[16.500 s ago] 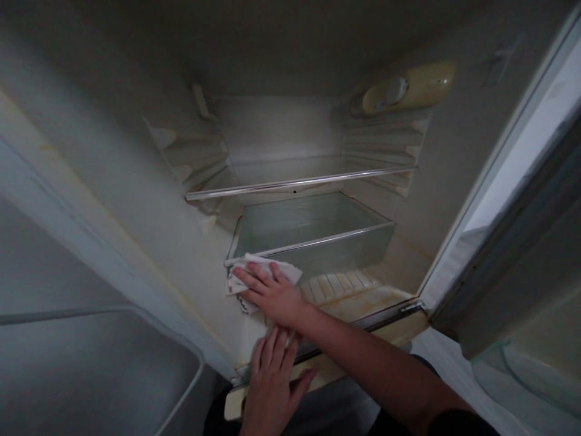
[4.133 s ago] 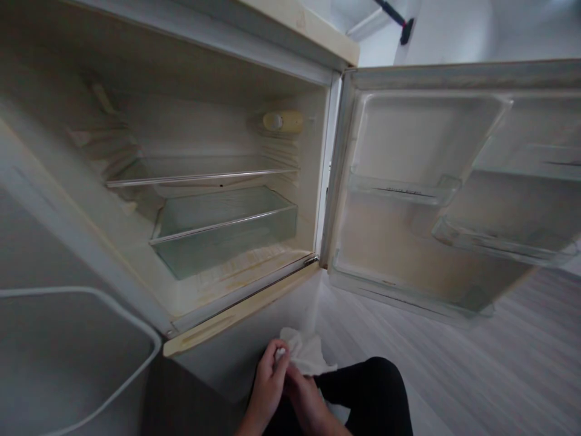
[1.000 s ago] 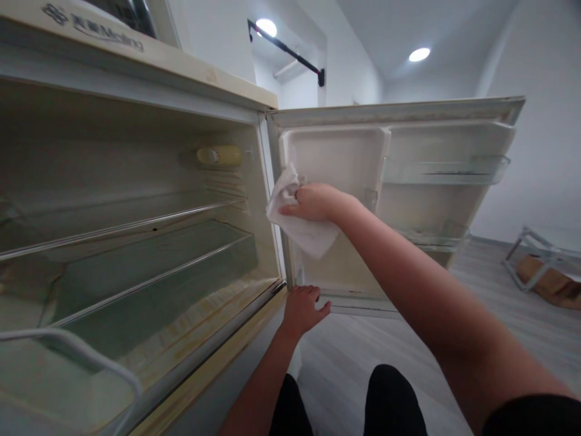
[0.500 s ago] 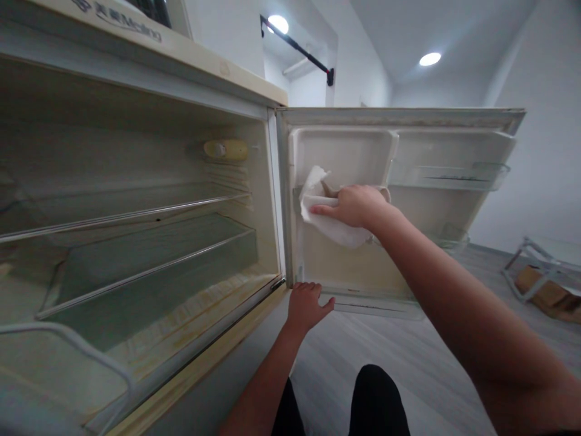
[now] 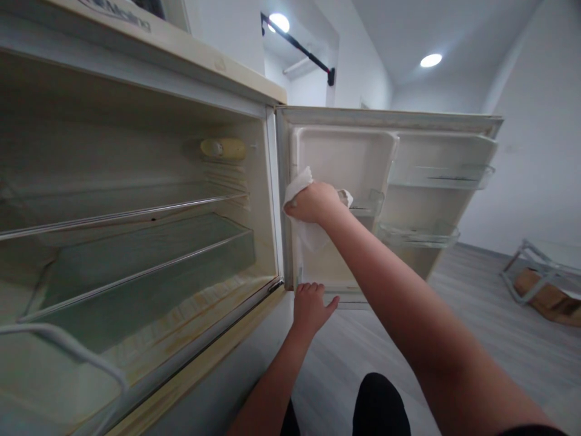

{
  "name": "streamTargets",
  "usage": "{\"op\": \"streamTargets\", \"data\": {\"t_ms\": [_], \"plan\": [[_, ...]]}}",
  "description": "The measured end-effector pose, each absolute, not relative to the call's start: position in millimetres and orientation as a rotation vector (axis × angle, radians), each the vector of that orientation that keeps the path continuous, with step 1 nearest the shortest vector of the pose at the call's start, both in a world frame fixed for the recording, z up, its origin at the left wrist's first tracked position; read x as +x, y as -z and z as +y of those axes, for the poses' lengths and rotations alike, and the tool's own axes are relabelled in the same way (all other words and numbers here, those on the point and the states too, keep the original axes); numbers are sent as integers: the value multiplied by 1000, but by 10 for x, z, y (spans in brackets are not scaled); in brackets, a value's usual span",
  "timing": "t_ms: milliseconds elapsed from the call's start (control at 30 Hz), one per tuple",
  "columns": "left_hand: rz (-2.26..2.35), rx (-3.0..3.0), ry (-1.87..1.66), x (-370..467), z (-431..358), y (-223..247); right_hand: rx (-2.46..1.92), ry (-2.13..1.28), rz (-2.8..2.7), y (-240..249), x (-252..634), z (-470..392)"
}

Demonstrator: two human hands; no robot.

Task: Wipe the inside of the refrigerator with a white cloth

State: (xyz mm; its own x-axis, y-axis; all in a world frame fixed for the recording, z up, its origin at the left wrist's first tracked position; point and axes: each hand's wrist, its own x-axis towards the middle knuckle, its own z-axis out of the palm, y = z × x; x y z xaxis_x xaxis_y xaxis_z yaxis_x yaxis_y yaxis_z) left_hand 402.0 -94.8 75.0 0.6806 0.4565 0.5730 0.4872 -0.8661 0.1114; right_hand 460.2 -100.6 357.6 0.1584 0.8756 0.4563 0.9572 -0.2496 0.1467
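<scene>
Take the open fridge door (image 5: 345, 151) as your landmark. Far to its left, the fridge cabinet (image 5: 136, 79) stands open, with a white wire basket rim (image 5: 68, 345) at the near lower corner. Deeper inside, two glass shelves (image 5: 136, 212) run one above the other toward the door's hinge side, and a yellowish thermostat housing (image 5: 223, 148) sits high on the inner wall just left of the hinge. The cabinet floor (image 5: 195, 309) below the shelves shows yellow-brown staining.

At the foot of the door, by its hinge corner, your left hand (image 5: 311, 307) rests with the fingers spread and relaxed, the fingertips touching the door's bottom edge; it grips nothing.

Above it, against the inner face of the door near the hinge side, your right hand (image 5: 315, 203) is clenched around the white cloth (image 5: 308, 233). The cloth lies pressed between your palm and the door liner: one corner sticks out above your knuckles, a larger flap hangs below your curled fingers (image 5: 295, 211), and a small bit shows past the wrist side of the hand. Your fingers point toward the hinge, folded over the cloth so its middle is hidden under the hand.

Right of your hand, a small clear door bin (image 5: 370, 203) sits just beside the cloth. Further right along the door come an upper clear rack (image 5: 442, 177) and a lower clear rack (image 5: 420, 235). Well past the door's free edge, a metal frame (image 5: 531, 266) lies on the grey floor (image 5: 476, 327).
</scene>
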Motion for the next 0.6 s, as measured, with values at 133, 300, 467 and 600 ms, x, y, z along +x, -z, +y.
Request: {"op": "streamTargets", "data": {"t_ms": [133, 300, 467, 600], "plan": [[-839, -2823, 908, 4100, -986, -768, -2240, 727, -1806, -3552, 4682, -1020], [-839, -2821, 901, 4199, -988, -765, -2228, 735, -1803, -3525, 4812, -1027], [-833, -2802, 941, 4233, -973, -735, -2227, 735, -1717, -3501, 4817, -990], [-777, -2811, 971, 4139, -949, -711, -2219, 722, -1656, -3484, 4707, -973]]}}
